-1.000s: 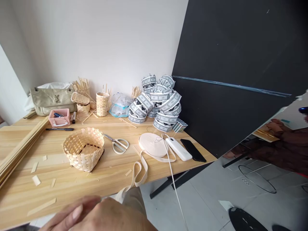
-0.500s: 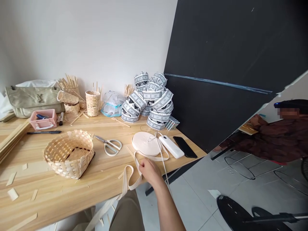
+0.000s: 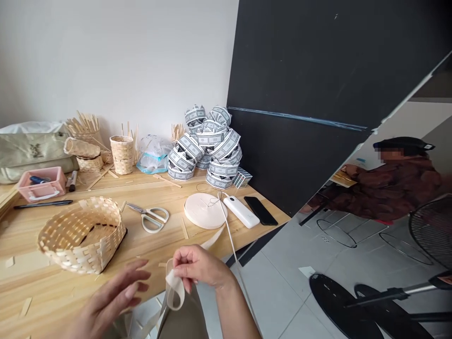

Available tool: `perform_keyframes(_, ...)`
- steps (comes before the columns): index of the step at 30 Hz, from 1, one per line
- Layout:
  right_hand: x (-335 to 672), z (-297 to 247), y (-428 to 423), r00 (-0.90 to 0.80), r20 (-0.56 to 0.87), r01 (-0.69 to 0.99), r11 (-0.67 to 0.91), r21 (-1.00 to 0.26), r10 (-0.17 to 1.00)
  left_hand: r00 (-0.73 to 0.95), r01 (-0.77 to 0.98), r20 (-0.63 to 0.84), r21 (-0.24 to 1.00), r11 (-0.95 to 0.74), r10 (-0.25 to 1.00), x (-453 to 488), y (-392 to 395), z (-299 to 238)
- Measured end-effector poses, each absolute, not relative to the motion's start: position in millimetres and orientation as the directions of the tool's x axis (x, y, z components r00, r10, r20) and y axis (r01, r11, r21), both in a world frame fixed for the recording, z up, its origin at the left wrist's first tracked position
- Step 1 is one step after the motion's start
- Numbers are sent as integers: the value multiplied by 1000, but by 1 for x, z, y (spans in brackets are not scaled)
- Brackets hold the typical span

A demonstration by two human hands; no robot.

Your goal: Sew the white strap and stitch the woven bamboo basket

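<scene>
Head view, right hand (image 3: 199, 266) pinching cream fabric strap (image 3: 175, 292), left hand (image 3: 109, 299) open, empty, just beside it

A long pale wooden table (image 3: 106, 190) runs along the wall, scattered with bamboo offcuts (image 3: 184, 228); near the left sits an open woven bamboo basket (image 3: 82, 235), with steel scissors (image 3: 147, 217) just to its right; further right lie a flat roll of cream strap (image 3: 205, 211), a white power bank (image 3: 241, 212) and a black phone (image 3: 260, 210), side by side; at the far left are a pink tray (image 3: 41, 183), a black pen (image 3: 43, 204) and a canvas bag (image 3: 31, 150); along the far edge stand a woven bamboo cup (image 3: 122, 154), a plastic bag (image 3: 151, 156) and a heaped pile of printed paper bands (image 3: 205, 148).
</scene>
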State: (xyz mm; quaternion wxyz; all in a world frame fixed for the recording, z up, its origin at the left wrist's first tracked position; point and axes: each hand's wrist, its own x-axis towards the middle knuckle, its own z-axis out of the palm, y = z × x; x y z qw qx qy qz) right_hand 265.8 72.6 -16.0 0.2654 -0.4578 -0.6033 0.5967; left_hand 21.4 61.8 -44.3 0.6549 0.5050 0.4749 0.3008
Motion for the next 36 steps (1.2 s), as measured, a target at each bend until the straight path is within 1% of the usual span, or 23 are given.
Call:
perform_keyframes(4,245,-11,67,-429,-230,323,-89,-942,874,589,-95,-325,881,463,740,64,77,-32)
perform_keyframes(7,237,-3,61,-387,-192,399,-24,-917,902,662,-178,-324,808,561,676,78,81,-40)
perform_keyframes(9,240,5,57,-414,-158,419,34,-907,896,666,-227,-326,768,599,671,83,82,-45)
perform_keyframes(11,252,14,54,-416,-157,423,38,-905,896,654,-250,-356,731,635,667,85,82,-46)
perform_keyframes(12,260,17,53,-371,-163,443,20,-896,914,641,-243,-385,719,651,664,86,82,-46)
perform_keyframes(15,285,19,54,-124,-159,548,-66,-834,979,578,-220,-461,707,672,674,88,82,-41)
perform_keyframes(16,290,17,56,-75,-149,583,-78,-809,986,560,-221,-468,711,668,684,89,82,-39)
perform_keyframes(17,293,13,57,-61,-148,606,-81,-791,987,550,-222,-468,716,662,692,89,82,-38)
perform_keyframes(20,289,-2,63,-115,-163,640,-52,-766,980,563,-196,-441,750,631,699,91,85,-36)
perform_keyframes(22,282,-8,67,-155,-153,651,-16,-759,976,570,-130,-408,812,569,713,93,87,-37)
perform_keyframes(23,279,-9,69,-162,-143,653,-2,-757,976,563,-76,-383,859,507,733,93,88,-38)
perform_keyframes(25,277,-9,72,-145,-119,657,6,-754,982,532,103,-303,950,294,791,91,88,-41)
perform_keyframes(26,278,-8,74,-116,-108,662,-4,-750,987,511,218,-245,964,152,824,89,87,-41)
perform_keyframes(27,281,-7,75,-77,-98,668,-22,-744,992,489,341,-183,940,6,853,86,85,-41)
perform_keyframes(29,286,-5,76,27,-80,684,-77,-725,996,468,561,-75,795,-230,880,77,78,-41)
perform_keyframes(31,291,-6,77,137,-64,698,-142,-702,989,479,708,-47,610,-354,877,63,69,-39)
perform_keyframes(33,295,-8,79,229,-57,709,-207,-675,972,509,782,-82,461,-420,857,44,59,-38)
perform_keyframes(34,296,-9,80,270,-57,716,-240,-656,961,535,787,-87,415,-458,841,31,53,-38)
perform_keyframes(36,302,-11,81,355,-55,732,-314,-605,933,564,761,-47,419,-496,825,-1,44,-41)
